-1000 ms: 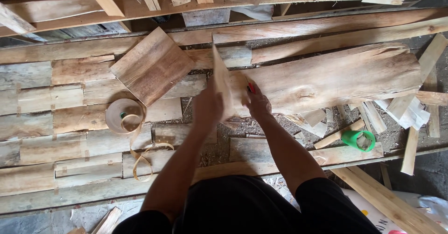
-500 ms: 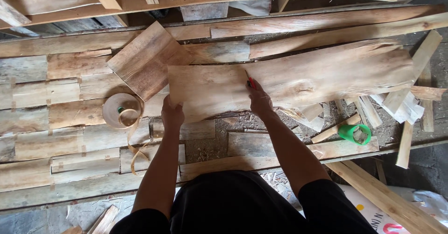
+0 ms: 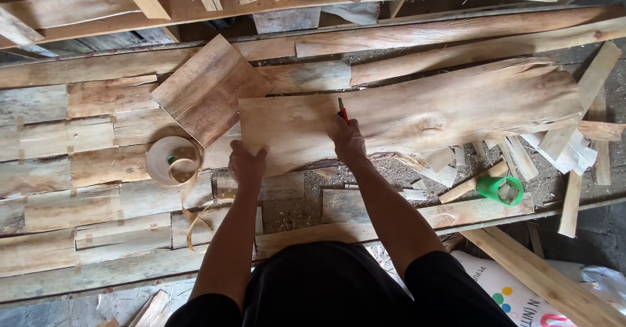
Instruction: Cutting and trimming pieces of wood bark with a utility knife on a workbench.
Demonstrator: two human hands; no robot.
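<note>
Thin wood sheet (image 3: 287,131) flat on the long slab (image 3: 456,105), long axis left to right, straight ahead of both hands.

Left hand (image 3: 246,164) pressed open-palmed on near-left corner; right hand (image 3: 349,138) at right edge, pinching a red pencil (image 3: 343,110).

soft, even daylight, no hard shadows or glare; sharp throughout, slight wide-angle bending at edges.

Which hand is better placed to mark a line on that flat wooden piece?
Probably the right hand: it holds the red pencil tip-down on the wooden piece; the left hand presses its lower edge.
</note>
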